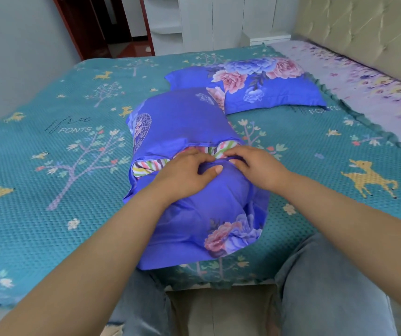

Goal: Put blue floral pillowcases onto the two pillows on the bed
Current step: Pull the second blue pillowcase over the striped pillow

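**Risk: flap closed with pillow still showing**

Near pillow (194, 190) lay at the bed (49, 166) edge, done pillow (250, 83) just behind it. Left hand (187, 175) and right hand (255, 166) pinched the case (182, 122) flap with curled fingers (215, 169). Striped inner still showed left of the hands. Uneven pull likely bunches the fabric, leaves that corner exposed.

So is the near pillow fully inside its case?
No. Striped pillow shows through the case's opening, where both hands grip its edge.
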`<state>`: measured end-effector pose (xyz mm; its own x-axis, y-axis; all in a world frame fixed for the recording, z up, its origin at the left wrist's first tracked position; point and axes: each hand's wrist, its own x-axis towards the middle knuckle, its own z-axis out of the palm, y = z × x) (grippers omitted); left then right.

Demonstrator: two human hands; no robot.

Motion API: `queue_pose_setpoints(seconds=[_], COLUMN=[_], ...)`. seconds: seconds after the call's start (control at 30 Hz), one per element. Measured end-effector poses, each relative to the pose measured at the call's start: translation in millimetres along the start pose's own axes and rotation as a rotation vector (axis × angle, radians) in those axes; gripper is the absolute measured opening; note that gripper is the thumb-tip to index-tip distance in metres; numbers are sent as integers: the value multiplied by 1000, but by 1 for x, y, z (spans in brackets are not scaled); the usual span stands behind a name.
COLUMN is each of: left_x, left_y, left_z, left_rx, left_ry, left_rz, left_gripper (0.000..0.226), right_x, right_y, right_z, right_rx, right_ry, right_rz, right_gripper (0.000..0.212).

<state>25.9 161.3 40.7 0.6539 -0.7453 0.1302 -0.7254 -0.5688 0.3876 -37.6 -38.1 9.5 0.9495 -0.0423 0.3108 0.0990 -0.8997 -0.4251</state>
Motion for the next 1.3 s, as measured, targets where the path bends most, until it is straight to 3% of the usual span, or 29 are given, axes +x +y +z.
queue_pose_setpoints(seconds=[0.13,0.3,0.5,0.6,0.7,0.83,0.93,1.03,1.13,1.23,1.3], left_x=[6,12,20,24,22,25,28,27,22,23,25], left_y=[0,19,34,38,37,25,21,19,12,4,-7], left_z=[-11,-2,10,5,-2,-11,-14,-13,-7,-7,-13], left_rx=[58,1,159,145,171,77,19,22,63,156,256], left_ry=[-183,-164,-257,-307,-302,-312,-325,-269,-15,115,154], left_rz=[-29,-18,-115,-100,-81,-204,-230,-221,-224,-221,-211], left_gripper=[55,59,72,74,58,71,58,44,43,51,42], right_x=[1,5,-12,-1,9,18,23,29,35,33,30], right_y=[28,35,26,22,17,10,4,-3,-2,12,21], right_z=[-8,-7,12,16,20,21,20,21,19,20,19], right_rx=[30,10,111,9,-28,-45,-51,-79,53,288,416], right_ry=[-191,-239,205,358,426,507,556,580,459,377,295], right_rz=[18,47,116,65,-15,-61,-48,-17,50,75,253], right_gripper=[53,33,15,9,14,23,24,16,7,15,32])
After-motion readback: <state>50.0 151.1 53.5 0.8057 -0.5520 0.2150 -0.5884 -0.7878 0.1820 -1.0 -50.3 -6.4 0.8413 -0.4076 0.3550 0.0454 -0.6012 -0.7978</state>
